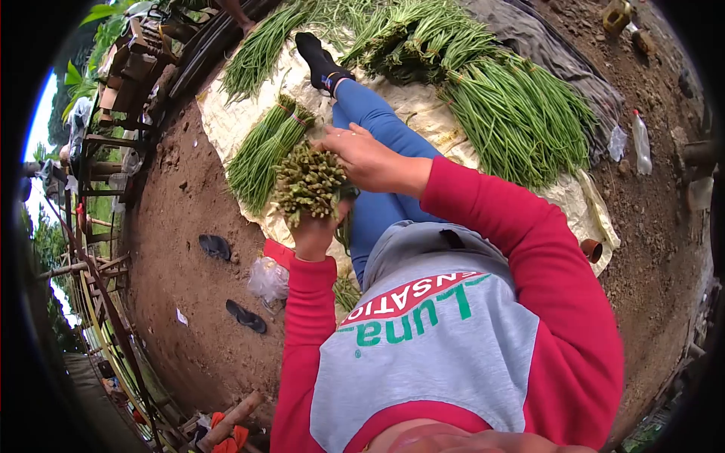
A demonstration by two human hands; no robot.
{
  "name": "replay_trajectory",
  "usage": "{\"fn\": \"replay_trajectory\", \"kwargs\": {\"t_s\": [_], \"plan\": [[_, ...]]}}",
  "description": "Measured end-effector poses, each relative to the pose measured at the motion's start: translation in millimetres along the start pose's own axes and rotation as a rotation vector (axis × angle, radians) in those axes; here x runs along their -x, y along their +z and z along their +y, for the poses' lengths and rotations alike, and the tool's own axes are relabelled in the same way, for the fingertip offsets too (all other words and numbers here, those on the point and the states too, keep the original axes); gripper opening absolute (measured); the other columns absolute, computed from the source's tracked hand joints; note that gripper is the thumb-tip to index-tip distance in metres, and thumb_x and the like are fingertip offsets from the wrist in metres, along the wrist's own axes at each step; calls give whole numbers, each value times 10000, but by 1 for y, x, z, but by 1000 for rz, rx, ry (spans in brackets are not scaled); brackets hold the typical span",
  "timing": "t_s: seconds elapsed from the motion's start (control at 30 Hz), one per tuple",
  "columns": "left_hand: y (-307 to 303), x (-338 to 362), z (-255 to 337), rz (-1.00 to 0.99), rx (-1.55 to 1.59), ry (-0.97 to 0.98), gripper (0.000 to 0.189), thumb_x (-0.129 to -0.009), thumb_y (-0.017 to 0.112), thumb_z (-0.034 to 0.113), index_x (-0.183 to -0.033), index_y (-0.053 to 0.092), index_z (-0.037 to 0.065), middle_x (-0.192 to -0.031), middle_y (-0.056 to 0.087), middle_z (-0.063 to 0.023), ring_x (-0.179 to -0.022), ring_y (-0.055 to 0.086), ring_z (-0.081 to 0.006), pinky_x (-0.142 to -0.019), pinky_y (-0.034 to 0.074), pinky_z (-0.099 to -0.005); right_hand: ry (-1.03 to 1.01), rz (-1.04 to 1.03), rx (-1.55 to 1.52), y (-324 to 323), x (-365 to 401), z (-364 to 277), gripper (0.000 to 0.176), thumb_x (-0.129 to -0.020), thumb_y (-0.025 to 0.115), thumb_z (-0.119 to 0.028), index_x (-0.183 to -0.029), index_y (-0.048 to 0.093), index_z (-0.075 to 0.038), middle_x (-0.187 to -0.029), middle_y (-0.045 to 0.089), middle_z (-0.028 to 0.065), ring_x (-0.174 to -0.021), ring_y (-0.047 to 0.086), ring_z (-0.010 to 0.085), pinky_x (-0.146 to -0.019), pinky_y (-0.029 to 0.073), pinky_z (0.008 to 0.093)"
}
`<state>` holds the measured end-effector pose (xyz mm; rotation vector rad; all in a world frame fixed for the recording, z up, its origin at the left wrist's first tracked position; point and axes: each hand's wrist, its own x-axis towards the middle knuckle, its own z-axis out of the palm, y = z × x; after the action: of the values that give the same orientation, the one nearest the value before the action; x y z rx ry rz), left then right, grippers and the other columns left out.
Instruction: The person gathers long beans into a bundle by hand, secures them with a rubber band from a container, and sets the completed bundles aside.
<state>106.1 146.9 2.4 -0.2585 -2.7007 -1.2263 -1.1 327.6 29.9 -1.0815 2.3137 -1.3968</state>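
Note:
My left hand [313, 232] is wrapped round a bundle of long green beans [308, 181], whose blunt brownish-green ends face up toward me. The lower part of the bundle is mostly hidden behind its ends and my hand. My right hand [370, 157] is at the bundle's upper right edge, palm turned toward it, fingers stretched out and apparently touching the ends. Just beyond lie tied bundles of long beans [264, 155] on a pale sheet [219, 113].
A large pile of long beans [521, 113] lies at the right of the sheet, with more bundles [260, 57] at the back. Black sandals [245, 317], a clear plastic bag [269, 281] and a plastic bottle [642, 143] rest on bare soil. Another person's foot [248, 25] shows at the top.

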Motion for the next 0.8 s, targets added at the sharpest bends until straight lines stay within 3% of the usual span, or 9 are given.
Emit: {"fn": "replay_trajectory", "kwargs": {"t_s": [0.1,0.2,0.27,0.37,0.43,0.47,0.6,0.63,0.8], "plan": [[-59,-33,28,280,321,-29,593,-741,859,42,-1284,622,10,-1208,695,-77,-1075,659,-201,-963,501,-343,-234,95,-236,-43,-34,-46,407,-981,615,-175,-1350,558,-13,-1325,598,227,-1243,576,320,-1057,435,377],[-118,-40,64,523,491,48,520,-714,826,-4,-1206,657,-5,-1124,709,-105,-997,680,-208,-919,527,-354,-773,724,-345,-116,-30,-85,479,-953,671,-259,-1329,569,18,-1277,654,155,-1229,592,229,-1058,430,353],[-138,-40,71,603,461,60,480,-725,812,28,-1182,668,-1,-1103,706,-107,-980,678,-198,-904,533,-346,-908,940,0,-151,-15,-81,560,-1070,373,-438,-1405,446,5,-1362,577,216,-1286,547,312,-1121,364,464],[-138,-49,110,333,659,63,493,-721,816,96,-1181,668,-1,-1110,704,-90,-982,679,-184,-896,539,-335,-978,1302,-152,-81,-95,-123,653,-1061,301,-522,-1474,342,-18,-1394,542,210,-1341,486,307,-1156,293,467],[-130,-69,73,260,124,428,491,-764,792,164,-1216,664,22,-1194,681,-105,-1087,652,-200,-956,523,-378,-948,627,-506,-60,-75,-133,779,-1031,331,-603,-1544,219,-27,-1522,405,209,-1433,364,310,-1212,172,468],[-134,-76,93,156,462,352,489,-782,783,183,-1231,661,31,-1223,671,-110,-1120,640,-208,-982,511,-389,-968,881,-418,-61,-83,-148,795,-993,486,-515,-1545,238,0,-1555,343,220,-1455,328,304,-1202,202,418],[-156,-92,112,-225,998,205,499,-863,734,281,-1291,637,44,-1376,590,-115,-1284,537,-231,-1117,406,-413,-742,45,-687,-94,-88,-147,1297,-791,761,-613,-1576,-49,26,-1655,26,224,-1540,74,304,-1231,112,379],[-157,-94,117,-38,451,240,590,-860,739,336,-1343,590,32,-1438,528,-125,-1333,487,-234,-1151,360,-406,-724,-16,-654,-95,-87,-141,1359,-733,826,-578,-1574,-49,35,-1650,53,233,-1536,102,295,-1231,123,376],[-142,-148,128,193,358,472,1267,-743,696,753,-1600,96,37,-1653,175,-168,-1532,146,-278,-1235,139,-399,-487,113,-800,-110,-56,-140,1267,-707,926,-240,-1566,45,61,-1400,545,173,-1278,552,266,-1111,399,348]]}}
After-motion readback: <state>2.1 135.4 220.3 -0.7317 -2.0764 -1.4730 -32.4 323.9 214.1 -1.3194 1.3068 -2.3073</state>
